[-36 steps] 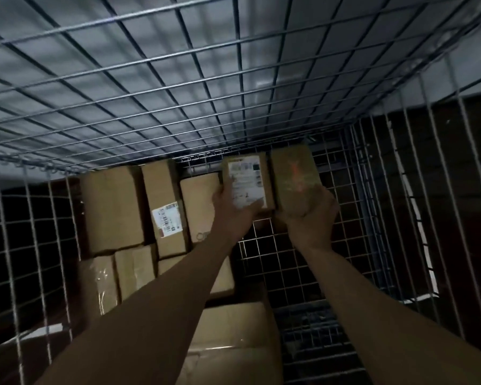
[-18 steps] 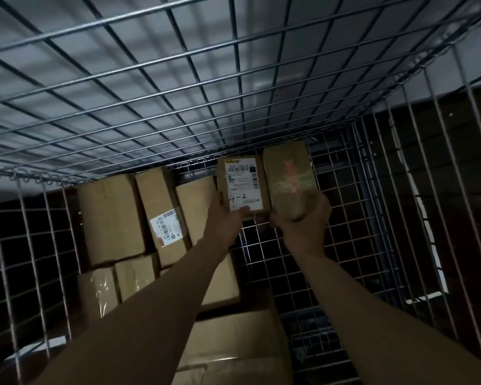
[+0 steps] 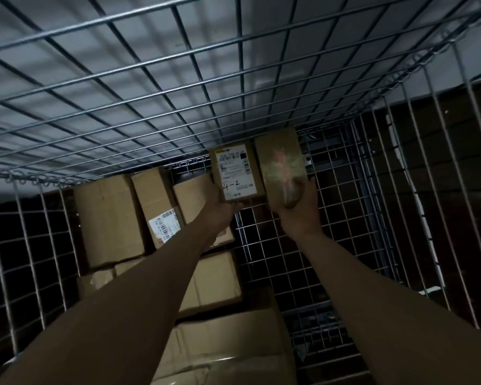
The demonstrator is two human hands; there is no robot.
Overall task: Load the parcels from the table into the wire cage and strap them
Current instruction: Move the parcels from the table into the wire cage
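Fingers (image 3: 309,190) of my right hand (image 3: 299,215) wrap the taped parcel (image 3: 282,162); my left hand (image 3: 220,215) grips the labelled parcel (image 3: 238,173) from below. Both are upright, I judge to fill the wire cage (image 3: 331,218) gap beside the stacked cartons (image 3: 109,218).

Two arms and two hands of the person show. The left hand (image 3: 220,211) and the right hand (image 3: 300,218) are bare, and so are the wrists just behind the grip. The left forearm (image 3: 150,287) and the right forearm (image 3: 372,290) are bare too, all the way back from the grip to the bottom edge of the view. Each arm looks thin at the wrist and gets much wider the farther back from the grip it goes. The skin looks smooth. The light is dim, so small things like nails or little marks cannot be made out. Most of the fingers are hidden.
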